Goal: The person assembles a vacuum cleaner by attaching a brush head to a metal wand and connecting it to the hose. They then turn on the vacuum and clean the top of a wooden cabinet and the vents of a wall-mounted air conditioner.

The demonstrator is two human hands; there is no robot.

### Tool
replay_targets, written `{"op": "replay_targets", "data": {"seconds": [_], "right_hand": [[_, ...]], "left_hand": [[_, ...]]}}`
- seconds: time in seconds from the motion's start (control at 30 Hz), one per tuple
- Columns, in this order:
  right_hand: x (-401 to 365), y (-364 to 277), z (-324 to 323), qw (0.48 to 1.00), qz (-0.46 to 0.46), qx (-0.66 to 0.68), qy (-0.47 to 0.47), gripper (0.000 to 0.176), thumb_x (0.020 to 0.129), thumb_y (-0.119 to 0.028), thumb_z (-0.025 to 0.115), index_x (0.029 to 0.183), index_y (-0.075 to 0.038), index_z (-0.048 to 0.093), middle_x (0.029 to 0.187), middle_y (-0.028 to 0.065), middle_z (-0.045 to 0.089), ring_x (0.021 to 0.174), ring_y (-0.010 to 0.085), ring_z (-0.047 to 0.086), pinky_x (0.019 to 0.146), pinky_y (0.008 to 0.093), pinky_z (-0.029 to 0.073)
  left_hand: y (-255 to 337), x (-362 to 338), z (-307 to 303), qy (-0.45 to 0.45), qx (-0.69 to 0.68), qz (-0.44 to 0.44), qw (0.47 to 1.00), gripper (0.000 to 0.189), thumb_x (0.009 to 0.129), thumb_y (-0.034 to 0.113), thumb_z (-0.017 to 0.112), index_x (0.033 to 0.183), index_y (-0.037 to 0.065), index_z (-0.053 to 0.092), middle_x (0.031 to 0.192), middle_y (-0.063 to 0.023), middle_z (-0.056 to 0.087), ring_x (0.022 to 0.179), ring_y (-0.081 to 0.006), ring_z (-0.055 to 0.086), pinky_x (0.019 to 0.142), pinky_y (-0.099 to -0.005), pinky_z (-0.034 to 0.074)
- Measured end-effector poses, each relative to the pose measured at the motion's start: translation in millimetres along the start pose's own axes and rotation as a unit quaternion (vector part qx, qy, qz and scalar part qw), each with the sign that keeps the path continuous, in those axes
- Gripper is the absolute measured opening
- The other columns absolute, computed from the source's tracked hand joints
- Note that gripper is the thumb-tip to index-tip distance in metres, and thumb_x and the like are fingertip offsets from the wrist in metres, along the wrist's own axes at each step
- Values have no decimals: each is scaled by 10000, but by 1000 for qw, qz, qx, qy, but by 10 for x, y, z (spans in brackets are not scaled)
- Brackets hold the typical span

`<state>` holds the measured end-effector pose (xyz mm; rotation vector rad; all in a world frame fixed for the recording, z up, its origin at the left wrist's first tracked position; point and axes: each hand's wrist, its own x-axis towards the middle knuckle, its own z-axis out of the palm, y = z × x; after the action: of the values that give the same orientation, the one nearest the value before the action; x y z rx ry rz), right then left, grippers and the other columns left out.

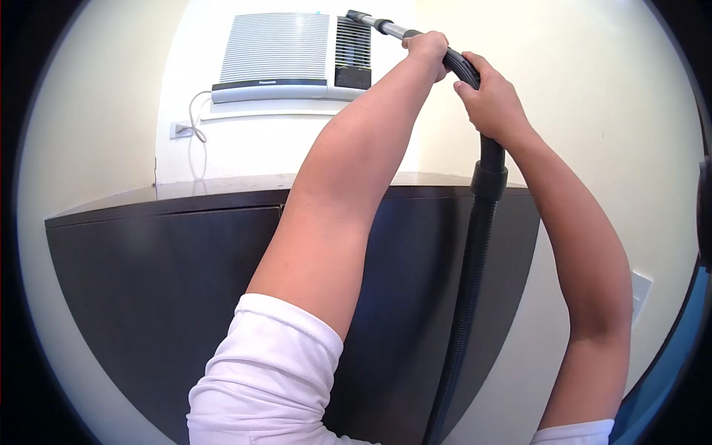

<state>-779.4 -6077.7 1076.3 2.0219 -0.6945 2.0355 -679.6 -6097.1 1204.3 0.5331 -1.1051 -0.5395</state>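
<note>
A vacuum cleaner wand (pixel 393 30) reaches up and to the left, its small dark nozzle (pixel 358 15) at the top of the dark side vent (pixel 353 44) of a wall air conditioner (pixel 274 48). Whether the nozzle touches the slats is hard to tell. My left hand (pixel 428 50) is wrapped round the wand near its joint with the black curved handle. Lower down and to the right, my right hand (pixel 493 100) grips that handle, thumb and fingers on either side. From there a black ribbed hose (pixel 467 297) hangs down and out of view.
Below the air conditioner stands a dark wooden cabinet (pixel 163 274) with a flat top. A cord (pixel 194 119) runs from the unit to a wall outlet (pixel 178 130) at left. A white wall plate (pixel 640 293) is at right, near my right arm.
</note>
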Motion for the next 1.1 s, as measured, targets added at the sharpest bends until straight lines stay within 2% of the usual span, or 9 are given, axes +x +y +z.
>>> {"op": "replay_targets", "data": {"seconds": [0.4, 0.5, 0.57, 0.63, 0.73, 0.77, 0.83, 0.9, 1.1], "right_hand": [[-14, -24, -6, 998, 31, 4, -49, 538, 945, -230, 640, 1457, -118, 517, 1037, 188, 720, 905, 324, 709, 825, 419, 544], [-55, 103, -85, 1000, -4, 7, -28, 550, 942, -220, 641, 1465, -108, 512, 987, 172, 714, 842, 294, 700, 775, 402, 540], [-108, 108, -181, 999, 13, 23, -36, 549, 941, -207, 640, 1464, -97, 512, 958, 166, 709, 802, 273, 691, 747, 394, 539], [-176, 17, -368, 992, 91, 54, -72, 539, 941, -192, 637, 1456, -83, 520, 938, 166, 702, 769, 255, 679, 728, 391, 539], [-132, 131, -324, 996, 41, 55, -52, 530, 941, -175, 633, 1448, -65, 525, 886, 145, 679, 659, 211, 647, 656, 365, 528], [-75, 189, -276, 998, 16, 54, -40, 529, 942, -176, 633, 1447, -63, 525, 879, 140, 675, 641, 205, 642, 644, 360, 525], [-7, 219, -302, 997, 23, 57, -52, 536, 941, -166, 634, 1454, -64, 518, 857, 126, 662, 606, 188, 629, 617, 347, 516], [-81, 114, -417, 993, 59, 64, -77, 537, 941, -161, 634, 1457, -68, 515, 853, 123, 660, 613, 187, 632, 621, 347, 517], [-136, 58, -479, 987, 76, 87, -115, 542, 954, -156, 632, 1476, -92, 501, 828, 95, 633, 600, 166, 592, 613, 346, 499]], "left_hand": [[-32, -20, -125, 20, -59, -5, 998, 553, 913, 49, 591, 1361, 20, 268, 1165, -198, 523, 850, -280, 662, 724, -498, 619], [-129, -15, -55, 31, -68, 7, 997, 809, 919, 59, 573, 1539, 68, 54, 1270, -212, 488, 946, -295, 655, 781, -525, 606], [-239, 40, 79, 27, -43, 1, 999, 1073, 925, 68, 555, 1563, 163, -301, 1295, -212, 489, 944, -277, 649, 788, -512, 603], [-270, -94, 148, 20, -58, -16, 998, 951, 913, 63, 566, 1581, 110, -110, 1224, -207, 516, 893, -268, 653, 768, -489, 609], [-314, -51, 193, 13, -71, -40, 997, 732, 896, 53, 573, 1476, 64, 126, 1135, -194, 523, 823, -253, 640, 723, -442, 604], [-344, 45, 204, 19, -83, -35, 996, 548, 881, 45, 581, 1311, 67, 243, 1092, -184, 509, 800, -243, 618, 680, -411, 589], [-383, 112, 243, 31, -79, -33, 996, 725, 879, 39, 569, 1461, 61, 138, 1084, -183, 506, 784, -232, 601, 647, -391, 576], [-378, -17, 222, 27, -62, -28, 997, 1008, 885, 42, 550, 1585, 98, -174, 1099, -187, 505, 791, -221, 598, 641, -379, 578], [-292, -226, 116, 61, -51, -22, 997, 994, 893, 55, 547, 1595, 104, -156, 1125, -196, 515, 808, -225, 599, 635, -377, 560]]}}
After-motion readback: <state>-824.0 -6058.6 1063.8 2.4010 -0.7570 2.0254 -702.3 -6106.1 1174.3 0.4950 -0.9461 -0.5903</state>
